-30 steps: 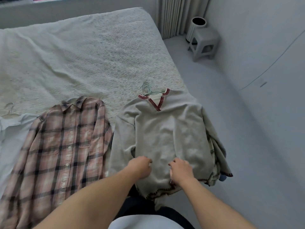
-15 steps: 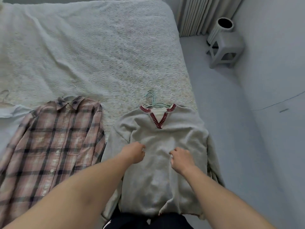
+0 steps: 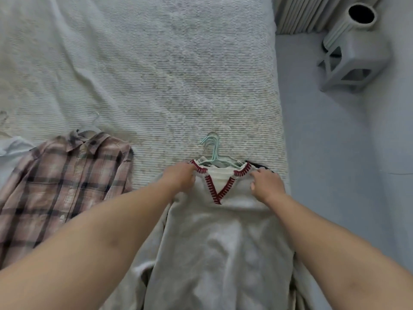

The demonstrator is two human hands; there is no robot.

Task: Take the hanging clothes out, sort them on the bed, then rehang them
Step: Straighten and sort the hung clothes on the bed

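Head-camera footage is being taken from above a bed (image 3: 156, 63) covered with a pale ribbed spread. At the far left edge, part of a white garment (image 3: 11, 146) is being shown lying flat on the spread. Just beside it, a pink and dark plaid shirt (image 3: 62, 186) is being displayed laid out flat, collar pointing away from the viewer, with a pale hanger hook (image 3: 95, 116) sticking out past the collar.

Nearer the middle, the left hand (image 3: 181, 179) is being held at the left shoulder of a grey sweater (image 3: 219, 253), beside the red-stitched V-neck (image 3: 218, 190); its fingers are being curled into the fabric, so the cloth is being gripped there. The sweater is being kept on the right part of the bed, on top of other clothes whose edges are showing beneath it. A bundle of mint-green hangers (image 3: 213, 151) is being seen poking out of the neck opening onto the spread.

At the right shoulder of the sweater, the right hand (image 3: 267, 184) is being placed with its fingers bent down onto the fabric, which is being held there too. A dark scrap of another garment (image 3: 262, 166) is being shown just beyond that hand.

Further right, on the grey floor (image 3: 324, 175), a grey plastic stool (image 3: 353, 61) is being seen with a ribbed white cylinder (image 3: 355, 23) standing against it, next to pleated curtains (image 3: 312, 12).
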